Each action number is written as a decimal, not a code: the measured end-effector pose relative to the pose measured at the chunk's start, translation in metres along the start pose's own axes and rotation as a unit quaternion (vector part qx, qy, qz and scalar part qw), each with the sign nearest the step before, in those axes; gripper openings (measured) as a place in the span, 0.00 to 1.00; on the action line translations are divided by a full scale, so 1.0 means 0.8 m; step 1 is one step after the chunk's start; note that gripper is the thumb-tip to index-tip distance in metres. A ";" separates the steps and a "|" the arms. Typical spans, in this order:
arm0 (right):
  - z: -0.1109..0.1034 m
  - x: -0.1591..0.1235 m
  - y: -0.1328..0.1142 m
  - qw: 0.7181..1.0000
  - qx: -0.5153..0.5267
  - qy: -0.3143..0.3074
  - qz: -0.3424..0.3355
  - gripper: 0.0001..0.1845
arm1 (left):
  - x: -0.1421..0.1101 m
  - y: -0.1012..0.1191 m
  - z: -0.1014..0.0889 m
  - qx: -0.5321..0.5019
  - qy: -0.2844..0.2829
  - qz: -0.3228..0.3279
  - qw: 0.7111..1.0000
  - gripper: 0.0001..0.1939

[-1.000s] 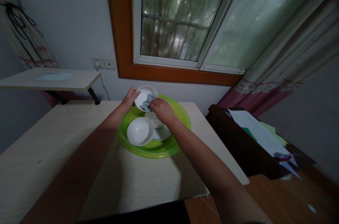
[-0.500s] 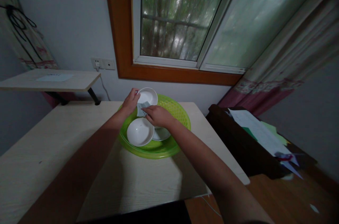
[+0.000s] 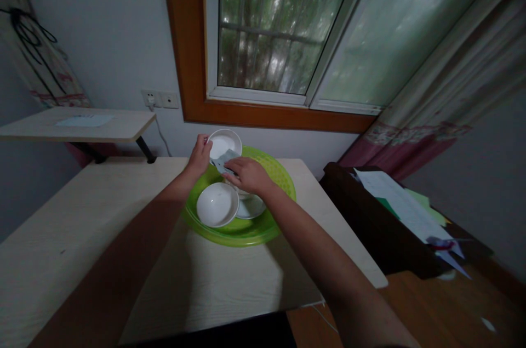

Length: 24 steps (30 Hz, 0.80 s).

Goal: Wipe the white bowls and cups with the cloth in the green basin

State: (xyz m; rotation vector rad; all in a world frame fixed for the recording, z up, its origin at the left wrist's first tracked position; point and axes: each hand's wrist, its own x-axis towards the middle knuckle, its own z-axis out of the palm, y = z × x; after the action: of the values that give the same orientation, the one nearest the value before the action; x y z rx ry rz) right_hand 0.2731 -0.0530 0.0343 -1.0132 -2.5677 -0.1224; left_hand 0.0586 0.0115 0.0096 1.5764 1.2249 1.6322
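My left hand (image 3: 200, 155) grips the left rim of a white bowl (image 3: 224, 142), tilted toward me above the back of a green basin (image 3: 283, 181). A grey cloth (image 3: 222, 161) is pinched in my right hand (image 3: 249, 174) and lies against the near rim of that bowl. Below the hands, a second white bowl (image 3: 217, 204) sits at the front left of the basin. Beside it is a white dish (image 3: 250, 207), with another white piece on top, partly hidden under my right hand.
The basin stands on a pale wooden table (image 3: 230, 282) near the wall under a window. A raised shelf (image 3: 78, 123) with a paper on it is at the left. To the right, a dark brown piece of furniture (image 3: 357, 211) holds papers (image 3: 398, 200).
The cloth has moved from inside the held bowl to its near rim. The bowl shifted slightly, dipping and then rising a little with my left hand. The other dishes stayed put.
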 end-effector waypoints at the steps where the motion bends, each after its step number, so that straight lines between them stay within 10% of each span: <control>1: -0.001 0.000 0.004 1.000 -0.011 0.006 -0.002 0.20 | 0.001 0.001 0.000 0.001 0.006 -0.008 1.000 0.15; 8: -0.001 -0.005 0.030 0.992 0.022 0.085 0.089 0.24 | 0.002 0.006 -0.004 0.015 0.022 -0.038 0.999 0.12; 15: 0.002 -0.009 0.055 0.919 0.161 0.221 0.284 0.16 | 0.003 0.000 -0.006 0.003 0.014 -0.043 0.999 0.17; 24: 0.008 -0.010 0.071 0.867 0.220 0.276 0.351 0.16 | 0.000 0.006 -0.007 -0.014 0.014 -0.036 0.999 0.19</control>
State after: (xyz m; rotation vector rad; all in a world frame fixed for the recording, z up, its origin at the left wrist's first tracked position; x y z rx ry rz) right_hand 0.3146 -0.0150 0.0219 -1.3948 -1.4999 0.3111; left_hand 0.0544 0.0079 0.0144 1.4794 1.2536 1.6247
